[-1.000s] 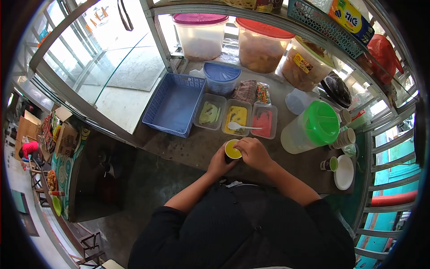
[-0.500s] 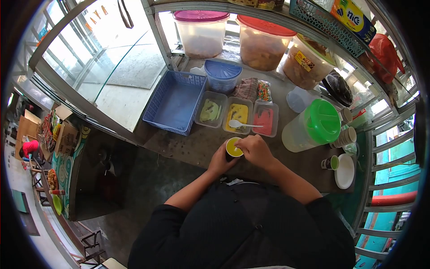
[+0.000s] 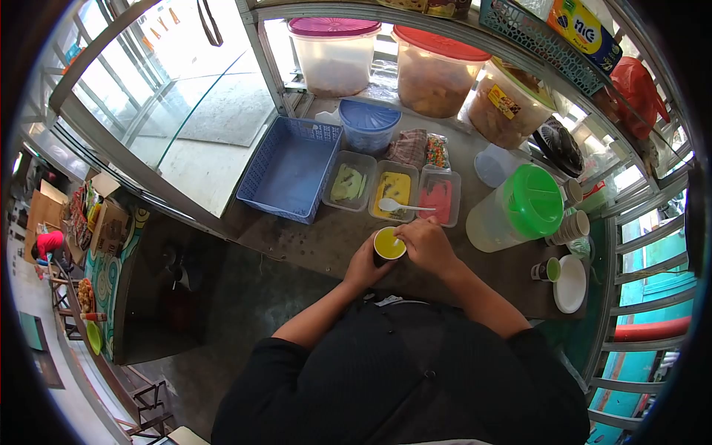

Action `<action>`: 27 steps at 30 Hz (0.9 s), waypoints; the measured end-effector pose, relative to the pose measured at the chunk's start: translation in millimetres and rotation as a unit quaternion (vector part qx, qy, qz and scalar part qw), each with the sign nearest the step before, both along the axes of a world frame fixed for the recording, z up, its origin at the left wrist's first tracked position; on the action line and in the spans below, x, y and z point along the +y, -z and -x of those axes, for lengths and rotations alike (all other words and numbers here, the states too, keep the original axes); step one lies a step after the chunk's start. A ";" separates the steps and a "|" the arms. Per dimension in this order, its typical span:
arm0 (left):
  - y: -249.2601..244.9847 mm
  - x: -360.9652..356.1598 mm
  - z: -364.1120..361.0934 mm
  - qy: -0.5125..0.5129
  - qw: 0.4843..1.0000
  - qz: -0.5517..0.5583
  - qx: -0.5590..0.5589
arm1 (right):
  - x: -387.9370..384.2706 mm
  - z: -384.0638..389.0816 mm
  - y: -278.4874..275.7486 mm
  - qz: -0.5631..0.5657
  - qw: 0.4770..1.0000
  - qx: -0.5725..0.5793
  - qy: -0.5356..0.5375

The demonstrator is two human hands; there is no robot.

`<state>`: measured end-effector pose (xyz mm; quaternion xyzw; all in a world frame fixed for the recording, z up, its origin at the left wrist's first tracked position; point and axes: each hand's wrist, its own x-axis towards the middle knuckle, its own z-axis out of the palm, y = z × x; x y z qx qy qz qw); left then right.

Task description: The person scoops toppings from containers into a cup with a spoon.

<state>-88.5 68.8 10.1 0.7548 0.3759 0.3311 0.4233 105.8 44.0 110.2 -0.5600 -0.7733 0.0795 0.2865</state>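
Observation:
My left hand (image 3: 363,268) is wrapped around a small cup (image 3: 389,243) with yellow contents, held near the counter's front edge. Over the cup's right rim, my right hand (image 3: 427,247) pinches a pale spoon (image 3: 397,241) whose lower end dips into the yellow; most of its handle is hidden by the fingers. Just beyond the hands stand three clear tubs in a row: one with a green paste (image 3: 347,183), one with a yellow paste (image 3: 394,187) and one with a red paste (image 3: 439,199). A white spoon (image 3: 404,205) lies across the yellow and red tubs.
A blue plastic basket (image 3: 286,174) stands left of the tubs, with a blue-lidded container (image 3: 368,126) behind. To the right are a green-lidded pitcher (image 3: 519,208), stacked cups (image 3: 569,228), another cup (image 3: 546,270) and a white plate (image 3: 569,285). Large lidded tubs (image 3: 437,78) line the back.
My right hand has shifted slightly right and up, baring more of the yellow in the cup and the spoon in it. My left hand and the cup have barely moved.

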 end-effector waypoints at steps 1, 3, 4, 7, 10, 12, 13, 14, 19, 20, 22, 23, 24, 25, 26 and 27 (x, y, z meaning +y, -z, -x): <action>-0.2 0.1 0.0 -0.001 1.000 -0.001 0.002 | 0.8 -0.1 -1.2 0.015 1.000 0.006 -0.002; 1.0 -1.1 -0.6 -0.002 1.000 -0.002 0.005 | 1.6 0.1 -4.3 0.045 0.999 0.017 -0.004; 2.1 -0.5 -0.9 -0.003 1.000 -0.005 0.005 | 4.0 -0.8 -3.3 0.043 0.999 0.021 -0.012; 1.9 -1.8 -0.7 -0.012 1.000 -0.003 0.015 | 11.1 -2.4 0.2 0.029 0.999 0.022 -0.030; 2.2 -1.6 -0.4 -0.015 1.000 -0.005 0.021 | 12.8 -4.8 -3.3 0.023 0.999 -0.009 -0.036; 4.4 -2.2 0.0 -0.014 1.000 -0.006 0.017 | 9.1 -0.6 -4.3 0.065 0.996 -0.028 -0.048; 5.6 -1.8 0.0 -0.013 1.000 -0.007 0.012 | 8.2 1.1 -4.1 0.070 0.996 -0.022 -0.058; 6.8 -1.7 -0.2 -0.013 1.000 -0.008 0.007 | 7.6 2.8 -3.9 0.075 0.995 -0.015 -0.068; 5.0 -1.2 0.5 -0.011 1.000 -0.007 0.009 | 10.7 2.1 -7.3 0.000 0.997 -0.037 -0.068; 6.4 -0.8 0.3 -0.009 1.000 -0.010 0.008 | 8.2 1.6 -12.3 0.010 0.997 -0.051 -0.060; 6.8 -0.7 -0.2 -0.008 1.000 -0.012 0.006 | 5.6 1.3 -15.3 0.036 0.997 -0.051 -0.045; 6.9 -0.6 0.0 -0.008 1.000 -0.013 0.005 | 4.6 0.8 -12.4 0.053 0.997 -0.037 -0.040; 7.8 -0.5 0.2 -0.010 1.000 -0.018 0.005 | 4.6 0.8 -9.9 0.069 0.997 -0.021 -0.035; 8.8 -0.8 0.1 -0.012 1.000 -0.023 0.005 | 5.5 0.8 -8.7 0.073 0.997 -0.002 -0.032; 9.9 -1.1 -0.2 -0.013 1.000 -0.027 0.004 | 6.4 0.3 -7.6 0.077 0.996 0.018 -0.029; 8.2 -1.0 -0.5 -0.010 1.000 -0.020 0.003 | 6.8 -0.4 -6.1 0.081 0.996 0.038 -0.025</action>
